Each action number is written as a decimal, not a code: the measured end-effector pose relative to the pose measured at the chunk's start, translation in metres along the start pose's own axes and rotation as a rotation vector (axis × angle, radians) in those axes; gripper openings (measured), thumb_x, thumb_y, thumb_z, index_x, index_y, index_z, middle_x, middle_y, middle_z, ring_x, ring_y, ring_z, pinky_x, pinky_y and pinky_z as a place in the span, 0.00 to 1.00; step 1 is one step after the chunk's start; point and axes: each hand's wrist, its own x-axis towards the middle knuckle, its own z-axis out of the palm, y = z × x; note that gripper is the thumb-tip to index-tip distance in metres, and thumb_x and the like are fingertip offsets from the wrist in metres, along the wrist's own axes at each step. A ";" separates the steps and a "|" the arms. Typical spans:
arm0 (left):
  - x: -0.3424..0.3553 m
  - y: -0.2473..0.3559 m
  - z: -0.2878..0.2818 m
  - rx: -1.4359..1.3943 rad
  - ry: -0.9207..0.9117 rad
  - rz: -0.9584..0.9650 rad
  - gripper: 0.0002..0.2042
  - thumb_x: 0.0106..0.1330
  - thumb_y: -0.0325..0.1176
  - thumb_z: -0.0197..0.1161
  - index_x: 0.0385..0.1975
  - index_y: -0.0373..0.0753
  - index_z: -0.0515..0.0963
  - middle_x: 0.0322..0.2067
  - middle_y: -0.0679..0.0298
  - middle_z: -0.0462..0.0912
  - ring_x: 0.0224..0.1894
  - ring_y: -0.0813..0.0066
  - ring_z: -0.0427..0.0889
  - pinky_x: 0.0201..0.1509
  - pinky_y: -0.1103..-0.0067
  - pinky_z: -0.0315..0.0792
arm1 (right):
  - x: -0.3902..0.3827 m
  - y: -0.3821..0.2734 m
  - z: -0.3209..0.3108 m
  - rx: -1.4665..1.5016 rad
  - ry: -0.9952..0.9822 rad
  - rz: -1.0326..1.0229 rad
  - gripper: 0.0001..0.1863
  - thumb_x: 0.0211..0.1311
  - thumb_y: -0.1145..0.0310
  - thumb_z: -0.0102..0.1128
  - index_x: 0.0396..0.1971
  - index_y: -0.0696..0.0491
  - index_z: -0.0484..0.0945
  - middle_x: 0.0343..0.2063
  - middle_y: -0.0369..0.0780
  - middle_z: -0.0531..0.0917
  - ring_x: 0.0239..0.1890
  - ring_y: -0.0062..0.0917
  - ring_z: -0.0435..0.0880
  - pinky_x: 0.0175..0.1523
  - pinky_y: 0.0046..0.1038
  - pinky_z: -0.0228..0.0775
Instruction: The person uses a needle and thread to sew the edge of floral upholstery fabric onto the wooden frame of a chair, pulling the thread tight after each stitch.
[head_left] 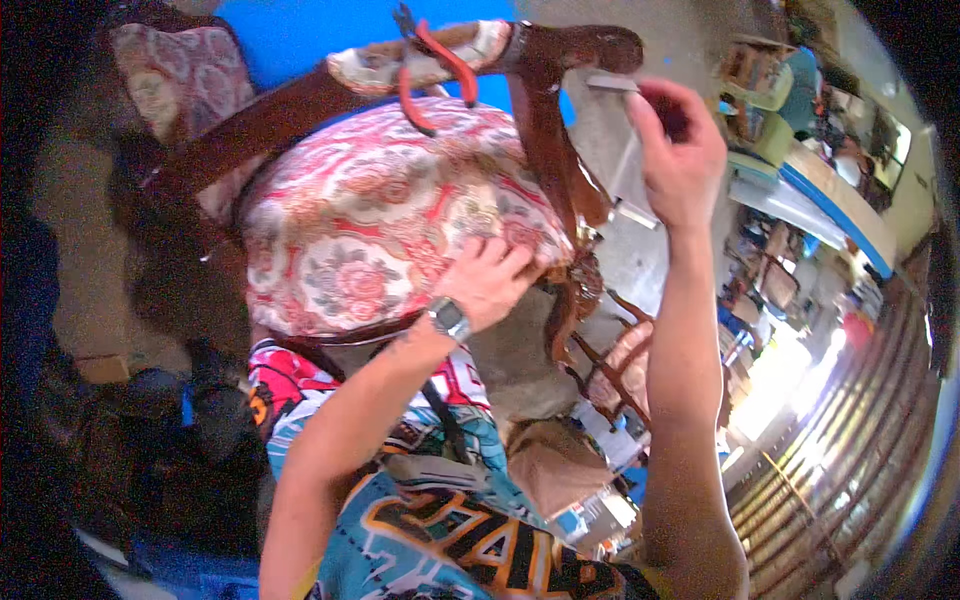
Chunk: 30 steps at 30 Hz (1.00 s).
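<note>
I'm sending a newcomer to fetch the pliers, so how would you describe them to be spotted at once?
Find the dark wooden chair with the floral seat, where the left hand rests. At the seat's far side runs a padded wooden rail. The pliers lie across it, set apart from the rail's dark wood and floral padding by two spread red handles.

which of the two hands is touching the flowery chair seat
The left hand, the one with the square-faced wristwatch, has its fingers on the red-and-cream floral fabric seat; the right hand is away from it, pinching a flat grey strip.
</note>
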 end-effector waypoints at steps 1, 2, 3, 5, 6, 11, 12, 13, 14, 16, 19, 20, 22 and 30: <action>-0.001 -0.005 -0.001 0.006 0.029 -0.001 0.20 0.55 0.34 0.55 0.50 0.47 0.76 0.39 0.67 0.72 0.42 0.69 0.70 0.46 0.69 0.64 | -0.010 0.008 -0.014 0.046 -0.010 0.072 0.10 0.60 0.68 0.64 0.41 0.54 0.80 0.33 0.32 0.82 0.34 0.13 0.77 0.43 0.17 0.69; 0.001 -0.008 -0.002 0.014 0.057 -0.003 0.19 0.55 0.34 0.55 0.49 0.47 0.77 0.38 0.68 0.73 0.41 0.70 0.70 0.44 0.71 0.63 | -0.023 0.014 -0.026 0.029 -0.013 0.075 0.10 0.60 0.68 0.64 0.41 0.54 0.80 0.33 0.32 0.82 0.34 0.13 0.77 0.43 0.17 0.69; 0.001 0.010 0.000 0.000 0.049 -0.047 0.19 0.55 0.34 0.55 0.49 0.47 0.77 0.38 0.68 0.73 0.41 0.70 0.70 0.44 0.71 0.63 | -0.040 0.023 -0.045 -0.011 -0.118 0.195 0.10 0.60 0.67 0.63 0.39 0.54 0.81 0.33 0.35 0.83 0.35 0.16 0.79 0.43 0.19 0.70; 0.003 0.012 0.002 0.022 0.083 -0.018 0.19 0.55 0.34 0.54 0.48 0.47 0.77 0.37 0.69 0.72 0.41 0.70 0.70 0.43 0.72 0.63 | -0.067 0.030 -0.054 -0.068 -0.191 0.329 0.09 0.60 0.66 0.61 0.38 0.53 0.81 0.34 0.39 0.84 0.35 0.20 0.81 0.42 0.21 0.71; 0.003 0.013 0.004 0.022 -0.009 -0.052 0.22 0.56 0.34 0.53 0.54 0.53 0.74 0.43 0.68 0.72 0.47 0.64 0.71 0.46 0.66 0.65 | -0.077 0.031 -0.048 -0.078 -0.302 0.296 0.10 0.60 0.65 0.62 0.38 0.54 0.81 0.34 0.39 0.84 0.35 0.20 0.82 0.42 0.21 0.71; 0.000 0.014 0.002 0.083 -0.071 -0.058 0.22 0.55 0.35 0.55 0.53 0.54 0.75 0.43 0.69 0.72 0.45 0.66 0.71 0.47 0.66 0.65 | -0.080 0.009 0.007 0.119 -0.421 0.237 0.12 0.59 0.63 0.62 0.37 0.56 0.80 0.32 0.42 0.85 0.34 0.26 0.84 0.41 0.27 0.74; -0.002 0.013 0.002 0.095 -0.031 -0.057 0.21 0.55 0.35 0.54 0.52 0.54 0.76 0.44 0.69 0.72 0.44 0.67 0.71 0.47 0.67 0.65 | -0.069 0.000 0.024 0.214 -0.391 0.213 0.14 0.59 0.61 0.62 0.38 0.56 0.80 0.31 0.44 0.85 0.33 0.30 0.85 0.40 0.30 0.75; -0.002 0.015 0.005 0.111 0.018 -0.058 0.20 0.55 0.36 0.54 0.50 0.54 0.77 0.44 0.69 0.72 0.44 0.67 0.71 0.47 0.67 0.65 | -0.056 -0.007 0.042 0.110 -0.478 0.099 0.14 0.58 0.61 0.61 0.37 0.56 0.81 0.30 0.46 0.84 0.33 0.35 0.85 0.40 0.34 0.76; -0.004 0.019 0.008 0.136 0.019 -0.088 0.18 0.54 0.37 0.55 0.47 0.54 0.80 0.45 0.68 0.73 0.45 0.66 0.71 0.48 0.66 0.65 | -0.048 -0.013 0.060 0.008 -0.561 -0.009 0.14 0.57 0.60 0.60 0.35 0.56 0.82 0.30 0.49 0.84 0.33 0.40 0.85 0.39 0.37 0.76; -0.004 0.023 0.016 0.193 0.081 -0.094 0.18 0.54 0.37 0.55 0.45 0.55 0.80 0.45 0.68 0.74 0.46 0.65 0.71 0.49 0.66 0.65 | -0.042 -0.017 0.087 -0.199 -0.673 -0.165 0.13 0.55 0.62 0.59 0.34 0.56 0.83 0.29 0.50 0.83 0.34 0.42 0.84 0.39 0.40 0.76; -0.004 0.023 0.019 0.252 0.130 -0.078 0.16 0.51 0.40 0.60 0.42 0.57 0.82 0.46 0.68 0.75 0.48 0.61 0.70 0.50 0.63 0.65 | -0.034 -0.019 0.096 -0.408 -0.773 -0.350 0.11 0.50 0.66 0.58 0.30 0.56 0.83 0.29 0.52 0.83 0.34 0.45 0.84 0.39 0.43 0.77; -0.003 0.022 0.020 0.230 0.177 -0.079 0.16 0.50 0.43 0.62 0.41 0.57 0.82 0.45 0.68 0.75 0.48 0.61 0.70 0.50 0.62 0.64 | -0.032 -0.020 0.097 -0.406 -0.776 -0.375 0.10 0.49 0.68 0.57 0.29 0.56 0.84 0.28 0.52 0.83 0.33 0.46 0.84 0.39 0.43 0.77; -0.001 0.016 0.023 0.231 0.235 -0.053 0.23 0.42 0.52 0.68 0.42 0.57 0.81 0.44 0.68 0.75 0.46 0.62 0.70 0.50 0.62 0.64 | -0.033 -0.015 0.101 -0.401 -0.777 -0.431 0.10 0.49 0.68 0.56 0.28 0.55 0.83 0.28 0.52 0.83 0.33 0.45 0.84 0.39 0.44 0.77; -0.004 0.019 0.026 0.276 0.204 -0.016 0.28 0.38 0.54 0.71 0.43 0.54 0.80 0.41 0.69 0.73 0.40 0.67 0.69 0.45 0.65 0.65 | -0.049 0.016 0.106 -0.228 -0.653 -0.432 0.11 0.52 0.68 0.57 0.36 0.51 0.81 0.30 0.48 0.83 0.35 0.44 0.83 0.40 0.42 0.75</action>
